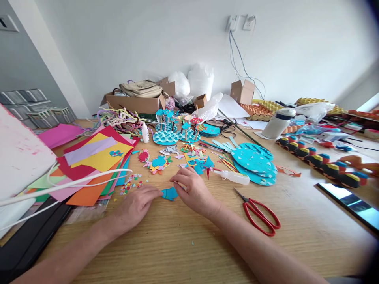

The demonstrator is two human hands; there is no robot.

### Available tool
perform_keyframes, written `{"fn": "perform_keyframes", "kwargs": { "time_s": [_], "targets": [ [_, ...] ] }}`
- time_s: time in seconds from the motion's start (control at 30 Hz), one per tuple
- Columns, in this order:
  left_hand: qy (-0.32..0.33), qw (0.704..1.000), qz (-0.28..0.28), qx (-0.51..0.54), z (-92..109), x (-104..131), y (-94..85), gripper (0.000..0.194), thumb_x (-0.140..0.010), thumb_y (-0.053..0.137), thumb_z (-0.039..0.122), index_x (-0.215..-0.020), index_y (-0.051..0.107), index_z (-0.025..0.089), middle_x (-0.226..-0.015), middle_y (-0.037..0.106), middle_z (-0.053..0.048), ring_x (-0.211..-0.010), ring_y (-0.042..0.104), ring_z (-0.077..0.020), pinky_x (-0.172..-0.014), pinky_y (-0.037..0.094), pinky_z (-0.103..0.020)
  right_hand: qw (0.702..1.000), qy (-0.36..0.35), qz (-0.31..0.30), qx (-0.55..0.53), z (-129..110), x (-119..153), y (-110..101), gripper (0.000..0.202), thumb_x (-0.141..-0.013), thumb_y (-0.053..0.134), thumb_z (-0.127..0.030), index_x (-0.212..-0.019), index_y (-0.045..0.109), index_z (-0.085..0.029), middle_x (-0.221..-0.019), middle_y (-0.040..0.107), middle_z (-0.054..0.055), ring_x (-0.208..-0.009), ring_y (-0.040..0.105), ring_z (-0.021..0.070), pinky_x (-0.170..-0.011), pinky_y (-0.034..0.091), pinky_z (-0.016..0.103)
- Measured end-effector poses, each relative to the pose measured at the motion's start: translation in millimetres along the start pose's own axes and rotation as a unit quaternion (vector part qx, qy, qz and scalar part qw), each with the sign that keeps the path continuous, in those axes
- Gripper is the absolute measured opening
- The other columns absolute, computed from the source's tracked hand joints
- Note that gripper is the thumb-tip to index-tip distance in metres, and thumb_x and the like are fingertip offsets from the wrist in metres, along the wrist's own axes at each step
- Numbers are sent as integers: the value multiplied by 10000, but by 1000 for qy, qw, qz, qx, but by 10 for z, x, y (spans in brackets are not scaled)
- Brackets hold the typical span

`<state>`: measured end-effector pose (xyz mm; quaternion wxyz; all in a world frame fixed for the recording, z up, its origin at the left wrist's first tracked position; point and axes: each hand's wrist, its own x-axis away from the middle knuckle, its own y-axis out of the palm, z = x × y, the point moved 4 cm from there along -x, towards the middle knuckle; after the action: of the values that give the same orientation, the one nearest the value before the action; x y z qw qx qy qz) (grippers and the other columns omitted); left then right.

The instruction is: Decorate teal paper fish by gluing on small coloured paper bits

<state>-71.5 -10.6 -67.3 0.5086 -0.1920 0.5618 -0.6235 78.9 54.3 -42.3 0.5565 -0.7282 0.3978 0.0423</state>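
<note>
A blue paper cutout (169,193), shaped like a fish, lies on the wooden table between my hands. My left hand (137,203) rests with its fingers stretched out, the tips at the cutout's left edge. Above the cutout's right side, my right hand (194,191) has thumb and forefinger brought together in a pinch. Whatever is between them is too small to make out. Small coloured paper dots (132,183) are scattered beyond my left hand. Several cut paper fish, including a blue one (159,162), lie just past my hands.
Red-handled scissors (260,216) and a white glue bottle (235,177) lie to the right, near blue discs (254,161). Coloured sheets (97,152) and a white cable (89,178) are on the left. Blue paper models (166,136) stand behind. A phone-like dark slab (352,205) lies far right.
</note>
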Motion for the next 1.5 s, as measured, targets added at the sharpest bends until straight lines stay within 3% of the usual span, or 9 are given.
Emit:
{"fn": "perform_keyframes", "kwargs": {
  "time_s": [0.2,0.33,0.47,0.67,0.97,1.3,1.5],
  "targets": [
    [-148,987,6,59,-221,-59,-461,297,-799,385,178,-981,620,189,-959,676,-23,-861,615,-161,-761,493,-284,999,3,35,-8,4,-5,-124,158,-776,459,-90,-839,581,-169,-794,597,50,-774,516,172,-736,381,317],
    [-181,983,-32,15,-449,44,-618,303,-818,364,217,-986,616,200,-860,688,-15,-770,628,-156,-659,497,-252,999,-6,46,-8,5,7,-150,131,-781,454,-95,-813,551,-177,-777,585,47,-773,512,173,-728,383,317],
    [-111,987,-88,-76,-635,180,-544,300,-803,384,170,-965,630,225,-979,673,-31,-912,594,-190,-802,451,-313,999,-12,41,-5,-4,12,-160,129,-781,454,-89,-806,543,-179,-780,587,45,-783,513,172,-740,386,319],
    [-83,981,-140,-109,-730,244,-479,215,-792,429,152,-796,630,226,-806,649,-10,-812,576,-174,-756,429,-281,999,-19,32,-5,-16,11,-157,132,-778,455,-82,-797,549,-172,-785,592,54,-781,511,178,-732,396,319],
    [-110,967,-170,-154,-898,265,-451,225,-766,423,118,-786,625,215,-805,632,-26,-814,551,-199,-723,412,-304,999,-21,25,2,0,18,-154,132,-798,447,-98,-807,562,-162,-787,594,55,-782,508,172,-743,397,318],
    [-128,960,-181,-171,-817,253,-461,143,-779,475,142,-720,593,197,-768,611,-31,-788,545,-205,-701,408,-307,999,-29,25,8,-13,14,-165,144,-810,437,-108,-797,569,-163,-783,597,59,-761,506,170,-735,401,322],
    [-166,960,-153,-167,-838,240,-438,200,-801,447,149,-857,627,218,-857,650,-39,-870,578,-207,-798,421,-314,999,-33,26,5,8,22,-149,143,-803,443,-95,-797,567,-165,-782,594,56,-765,500,172,-736,403,324]
  ]
}}
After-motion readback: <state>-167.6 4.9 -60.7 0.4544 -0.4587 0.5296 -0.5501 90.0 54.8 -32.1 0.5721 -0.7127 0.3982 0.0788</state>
